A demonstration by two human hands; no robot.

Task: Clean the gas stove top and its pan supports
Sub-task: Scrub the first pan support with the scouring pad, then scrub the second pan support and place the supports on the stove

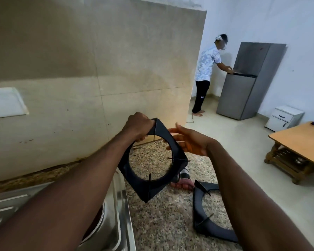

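Note:
A black square pan support (159,185) with a round opening and thin prongs hangs tilted in the air above the speckled granite counter (161,225). My left hand (139,126) grips its top corner. My right hand (188,142) is just behind its right edge, fingers straight and spread; whether it touches the support is unclear. A second black pan support (207,227) lies flat on the counter at the lower right, partly hidden by my right forearm. The stainless gas stove top (116,211) shows at the lower left, mostly covered by my left arm.
A tiled wall (98,69) rises right behind the counter. A grey and pink cloth (183,180) lies on the counter behind the held support. Farther right are a wooden table (301,140), a grey fridge (246,84), a small white cabinet (283,117) and a person (207,69) at the fridge.

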